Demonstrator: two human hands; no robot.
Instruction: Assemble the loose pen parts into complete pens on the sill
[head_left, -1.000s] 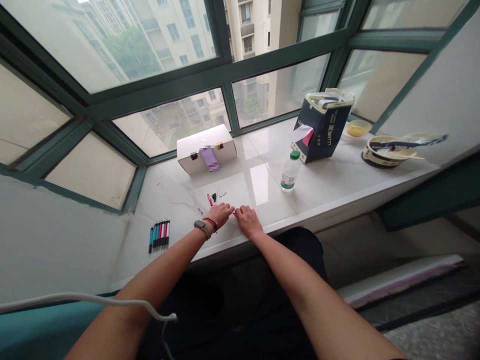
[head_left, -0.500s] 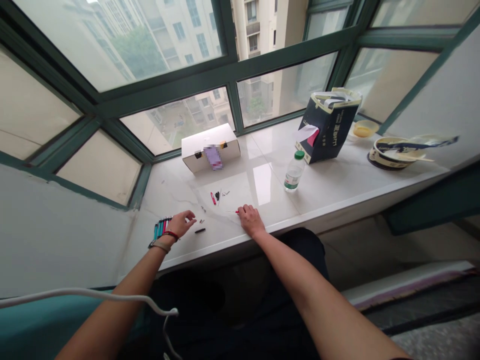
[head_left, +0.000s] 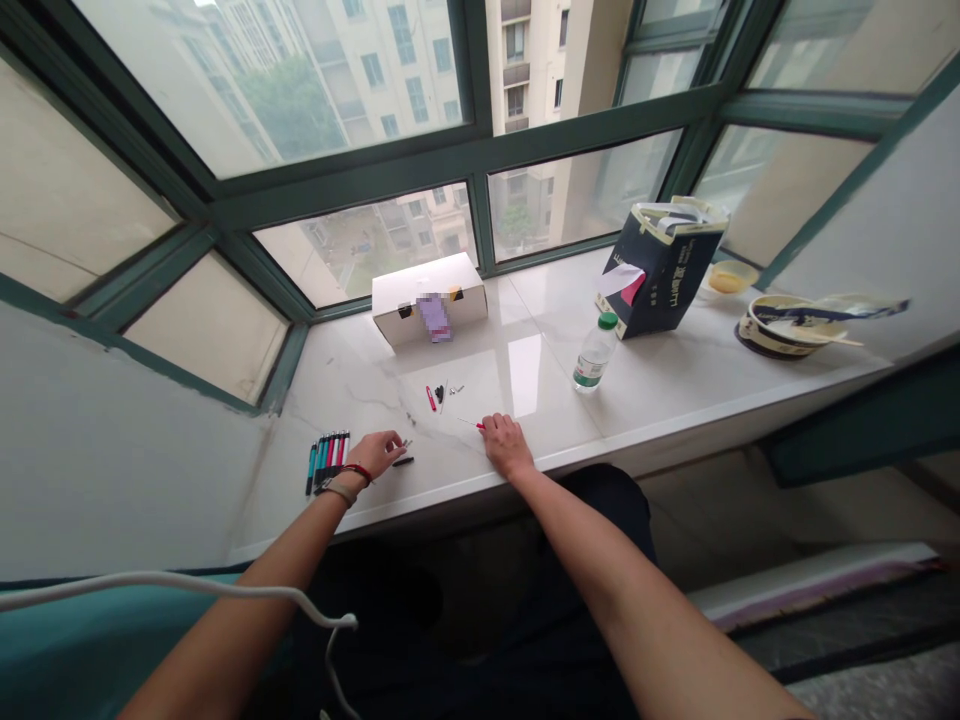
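Observation:
My left hand (head_left: 377, 453) is low over the sill, its thumb and fingertips closed at a small silver pen part (head_left: 407, 443). A short black piece (head_left: 403, 461) lies just beneath those fingertips. My right hand (head_left: 508, 445) rests on the sill with its fingers closed round a red pen piece (head_left: 480, 427); a thin pale tip sticks out leftward. Farther back lie a red pen barrel (head_left: 430, 398), small black parts (head_left: 439, 394), a thin rod (head_left: 444, 397) and tiny silver parts (head_left: 457, 390). Several pens (head_left: 322, 458) stand in a row left of my left hand.
A white box (head_left: 431, 290) stands against the window. To the right are a water bottle (head_left: 594, 355) with a green cap, a dark paper bag (head_left: 664, 270), a bowl with yellow contents (head_left: 727, 277) and an open takeaway bowl (head_left: 784, 330). A white cable (head_left: 187, 585) crosses at lower left.
My left hand has moved right to the small silver part, and its fingers have closed in. More of the pen row shows. My right hand keeps its hold on the red pen piece.

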